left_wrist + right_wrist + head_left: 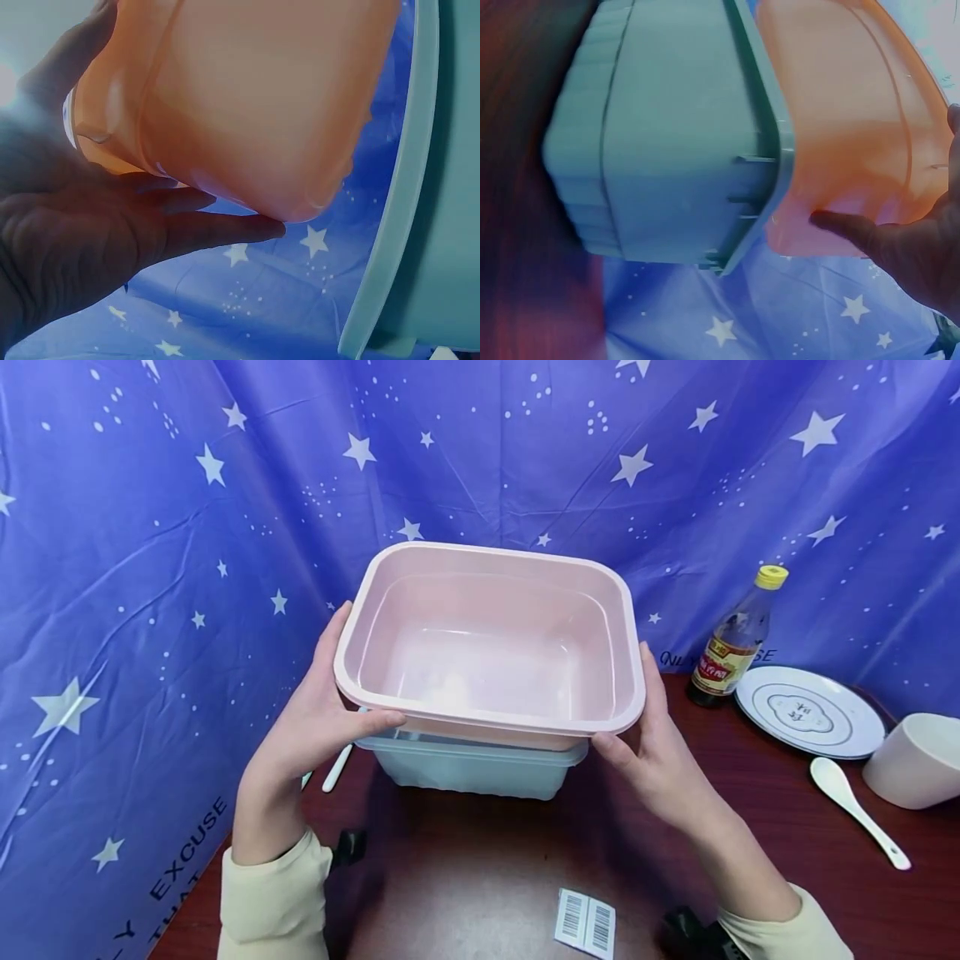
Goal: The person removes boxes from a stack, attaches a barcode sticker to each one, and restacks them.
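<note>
Both hands hold a pink plastic basin (487, 652) by its short ends, raised over a light teal basin (472, 772) on the table. The pink basin tilts so that its inside, with nothing in it, faces me. My left hand (311, 714) grips the left end, thumb along the near rim; the left wrist view shows its fingers against the outer wall. At the right end, my right hand (667, 764) grips the rim near the corner, thumb in front. In the left wrist view, curtain shows between the pink wall (262, 105) and the teal rim (397, 195). The teal basin's inside is mostly hidden.
To the right stand a sauce bottle (731, 639) with a yellow cap, a white plate (813, 710), a white spoon (855, 810) and a white cup (918, 764). A barcode label (585, 922) lies near the front. A white handle (337, 768) shows at left. Blue star-patterned curtain (487, 460) hangs behind.
</note>
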Demonstrator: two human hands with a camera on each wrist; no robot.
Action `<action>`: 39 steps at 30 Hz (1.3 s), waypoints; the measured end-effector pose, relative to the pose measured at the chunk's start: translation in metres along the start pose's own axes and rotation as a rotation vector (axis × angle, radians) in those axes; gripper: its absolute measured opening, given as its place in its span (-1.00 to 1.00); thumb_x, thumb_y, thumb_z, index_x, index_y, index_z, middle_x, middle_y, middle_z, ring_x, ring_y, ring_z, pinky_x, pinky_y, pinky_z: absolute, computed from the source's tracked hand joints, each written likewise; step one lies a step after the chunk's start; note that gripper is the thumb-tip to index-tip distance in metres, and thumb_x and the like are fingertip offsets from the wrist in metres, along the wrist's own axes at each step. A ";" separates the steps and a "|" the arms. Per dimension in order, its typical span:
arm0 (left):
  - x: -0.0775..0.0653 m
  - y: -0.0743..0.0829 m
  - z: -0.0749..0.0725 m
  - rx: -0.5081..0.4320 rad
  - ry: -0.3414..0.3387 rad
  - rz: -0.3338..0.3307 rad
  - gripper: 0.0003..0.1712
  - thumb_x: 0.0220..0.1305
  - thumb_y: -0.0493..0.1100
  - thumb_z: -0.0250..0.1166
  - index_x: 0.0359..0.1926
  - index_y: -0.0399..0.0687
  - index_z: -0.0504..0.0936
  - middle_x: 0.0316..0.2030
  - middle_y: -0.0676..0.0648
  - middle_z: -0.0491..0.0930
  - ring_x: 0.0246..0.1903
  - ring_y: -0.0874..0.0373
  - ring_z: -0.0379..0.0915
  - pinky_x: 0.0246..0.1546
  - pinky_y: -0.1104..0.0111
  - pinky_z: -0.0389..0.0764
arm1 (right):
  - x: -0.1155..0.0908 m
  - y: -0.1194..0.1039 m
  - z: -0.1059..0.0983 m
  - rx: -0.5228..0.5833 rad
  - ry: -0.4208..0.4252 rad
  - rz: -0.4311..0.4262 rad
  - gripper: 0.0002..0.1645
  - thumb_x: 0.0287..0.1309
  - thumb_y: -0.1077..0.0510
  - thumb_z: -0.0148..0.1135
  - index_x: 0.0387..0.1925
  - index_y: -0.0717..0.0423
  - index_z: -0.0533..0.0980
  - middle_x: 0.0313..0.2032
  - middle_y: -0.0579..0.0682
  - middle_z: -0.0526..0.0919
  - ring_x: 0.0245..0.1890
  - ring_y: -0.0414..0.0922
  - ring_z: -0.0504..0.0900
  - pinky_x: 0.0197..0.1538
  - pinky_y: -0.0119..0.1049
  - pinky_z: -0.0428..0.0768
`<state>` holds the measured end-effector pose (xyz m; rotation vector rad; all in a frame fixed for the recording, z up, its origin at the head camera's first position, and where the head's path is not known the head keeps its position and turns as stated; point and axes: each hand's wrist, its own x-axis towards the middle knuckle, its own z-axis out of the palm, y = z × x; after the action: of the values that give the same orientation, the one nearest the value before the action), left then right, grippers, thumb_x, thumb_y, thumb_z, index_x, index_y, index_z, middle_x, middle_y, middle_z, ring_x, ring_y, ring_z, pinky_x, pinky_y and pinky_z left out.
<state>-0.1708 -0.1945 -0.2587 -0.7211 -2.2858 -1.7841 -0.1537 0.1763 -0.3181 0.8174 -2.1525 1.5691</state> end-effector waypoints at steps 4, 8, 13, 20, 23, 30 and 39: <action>0.003 0.000 0.009 -0.049 -0.009 0.028 0.43 -0.09 -0.43 0.58 0.60 0.28 -0.15 0.48 -0.07 0.10 0.30 -0.23 0.25 0.00 0.24 0.63 | -0.001 -0.005 -0.007 -0.019 0.024 0.005 0.17 0.29 0.19 0.29 0.62 -0.10 -0.28 0.56 0.05 -0.02 0.43 0.14 0.16 0.38 -0.47 0.16; 0.005 -0.001 0.018 -0.085 -0.017 0.045 0.41 -0.08 -0.42 0.59 0.60 0.25 -0.13 0.46 -0.12 0.12 0.27 -0.27 0.28 0.00 0.23 0.63 | -0.002 -0.008 -0.015 -0.044 0.037 0.031 0.18 0.26 0.23 0.29 0.62 -0.08 -0.27 0.56 0.09 -0.01 0.42 0.11 0.18 0.35 -0.50 0.17; 0.009 -0.003 0.027 -0.093 -0.033 0.078 0.39 -0.09 -0.41 0.60 0.59 0.22 -0.10 0.45 -0.13 0.13 0.26 -0.28 0.29 0.02 0.15 0.63 | -0.004 -0.011 -0.023 -0.069 0.046 0.065 0.18 0.24 0.21 0.30 0.62 -0.13 -0.26 0.54 0.10 0.03 0.41 0.11 0.19 0.33 -0.53 0.18; 0.011 -0.005 0.036 -0.113 -0.056 0.064 0.37 -0.03 -0.39 0.58 0.59 0.27 -0.12 0.44 -0.12 0.14 0.26 -0.30 0.27 -0.01 0.19 0.64 | -0.004 -0.013 -0.032 -0.050 0.027 0.094 0.18 0.26 0.26 0.26 0.61 -0.21 -0.27 0.54 0.09 0.05 0.37 0.07 0.26 0.25 -0.55 0.31; 0.012 -0.006 0.040 -0.133 -0.071 0.056 0.37 0.00 -0.38 0.57 0.60 0.27 -0.15 0.44 -0.14 0.14 0.26 -0.33 0.27 -0.02 0.19 0.65 | -0.005 -0.014 -0.036 -0.033 0.025 0.100 0.17 0.26 0.30 0.24 0.61 -0.24 -0.27 0.53 0.11 0.05 0.35 0.03 0.30 0.21 -0.54 0.36; 0.014 -0.007 0.051 -0.146 -0.073 0.044 0.33 0.02 -0.31 0.58 0.59 0.28 -0.13 0.42 -0.09 0.17 0.26 -0.32 0.26 -0.04 0.16 0.65 | -0.008 -0.017 -0.044 -0.054 0.022 0.120 0.17 0.25 0.31 0.24 0.61 -0.24 -0.27 0.53 0.11 0.05 0.35 -0.02 0.29 0.20 -0.56 0.36; 0.015 -0.007 0.067 -0.153 -0.078 0.058 0.37 0.01 -0.15 0.62 0.60 0.24 -0.18 0.45 -0.11 0.14 0.28 -0.31 0.27 -0.02 0.12 0.65 | -0.018 -0.016 -0.060 -0.076 0.036 0.112 0.19 0.21 0.36 0.23 0.61 -0.17 -0.25 0.53 0.17 0.02 0.36 -0.09 0.24 0.23 -0.58 0.26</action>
<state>-0.1757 -0.1284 -0.2775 -0.8879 -2.1677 -1.9531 -0.1327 0.2335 -0.2972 0.6501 -2.2515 1.5320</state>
